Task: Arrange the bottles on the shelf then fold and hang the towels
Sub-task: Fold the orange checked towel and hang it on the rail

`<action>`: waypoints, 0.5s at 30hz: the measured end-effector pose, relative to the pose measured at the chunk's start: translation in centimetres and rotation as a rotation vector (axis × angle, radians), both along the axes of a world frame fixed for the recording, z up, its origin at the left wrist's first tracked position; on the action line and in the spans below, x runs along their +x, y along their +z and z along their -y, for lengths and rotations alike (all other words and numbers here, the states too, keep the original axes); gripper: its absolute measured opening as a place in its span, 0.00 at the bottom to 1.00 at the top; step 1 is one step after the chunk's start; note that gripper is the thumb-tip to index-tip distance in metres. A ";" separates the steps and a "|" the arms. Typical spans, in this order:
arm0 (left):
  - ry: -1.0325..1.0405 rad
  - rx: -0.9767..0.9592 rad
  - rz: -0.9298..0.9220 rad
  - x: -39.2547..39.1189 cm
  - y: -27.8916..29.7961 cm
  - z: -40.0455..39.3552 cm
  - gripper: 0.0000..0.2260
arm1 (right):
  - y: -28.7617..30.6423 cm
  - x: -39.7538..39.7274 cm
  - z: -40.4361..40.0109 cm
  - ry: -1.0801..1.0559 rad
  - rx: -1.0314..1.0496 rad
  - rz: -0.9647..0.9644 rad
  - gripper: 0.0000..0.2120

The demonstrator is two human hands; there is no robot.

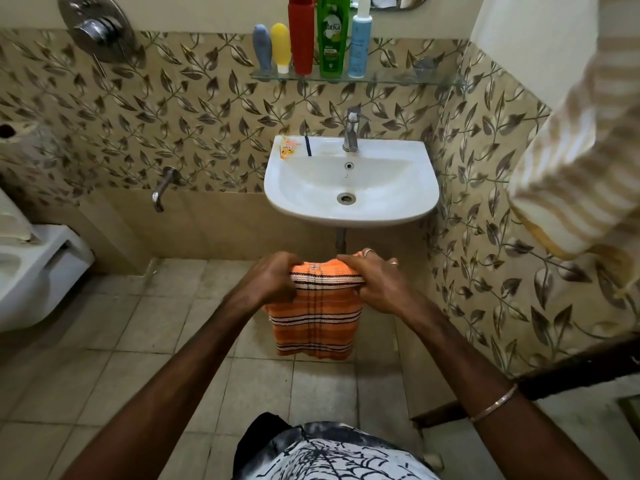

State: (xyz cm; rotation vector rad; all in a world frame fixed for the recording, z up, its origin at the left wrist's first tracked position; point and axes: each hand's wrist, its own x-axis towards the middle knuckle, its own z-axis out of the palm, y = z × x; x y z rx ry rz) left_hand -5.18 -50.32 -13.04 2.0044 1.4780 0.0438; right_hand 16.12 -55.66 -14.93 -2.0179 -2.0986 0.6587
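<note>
The orange towel (317, 317) was striped with thin brown and white bands, plus a few dark lines running top to bottom. It was already folded into a smallish rectangle and hung in mid-air in front of the person, below the front edge of the washbasin (349, 183) and over the tiled floor (138, 334). The left hand (273, 277) had its fingers curled around the top left corner, and the right hand (375, 280) gripped the top right corner the same way, so the top edge was bunched between them. There were rings on the right hand and a thin bangle (493, 403) further up that arm.

Up on the glass shelf (398, 77) five bottles stood in a row close together: a grey-blue one (262, 46), a yellow one (280, 46) standing on its cap, a tall red one (301, 34), a green Vatika bottle (331, 36) and a light blue one (360, 39). Right end of the shelf had some clear fitting, too blurry to tell what.

A beige striped towel (571, 168) hung on the right wall, pretty close to the camera. Chrome faucet (351, 129) on the basin, with a small orange packet (287, 148) and a dark thin stick thing (308, 146) on the rim. A wall tap (164, 188) and a toilet (34, 271) were off to the left, and a shower mixer (95, 27) was up top.
</note>
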 end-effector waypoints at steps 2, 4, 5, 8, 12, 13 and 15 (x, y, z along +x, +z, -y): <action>-0.011 0.044 -0.104 0.3 0.2 0.1 0.08 | 0.6 0.1 0.1 0.015 -0.001 0.075 0.25; -0.024 0.064 -0.151 0.6 0.5 0.1 0.09 | 1.1 0.3 0.1 0.012 0.005 0.097 0.22; -0.036 0.073 -0.180 0.8 0.8 0.0 0.07 | 1.2 0.4 0.1 0.009 0.013 0.109 0.22; -0.082 0.142 -0.307 1.1 1.8 -0.4 0.09 | 1.3 1.0 0.1 -0.020 0.080 0.120 0.16; -0.052 0.203 -0.219 1.4 2.0 -1.7 0.06 | 1.5 2.5 0.3 -0.131 0.200 -0.044 0.13; -0.021 0.221 -0.146 1.5 1.8 -2.0 0.05 | 1.6 2.9 0.3 -0.157 0.245 -0.065 0.13; 0.048 0.272 0.011 2.0 1.5 -2.4 0.07 | 2.1 3.7 0.3 -0.208 0.320 -0.072 0.13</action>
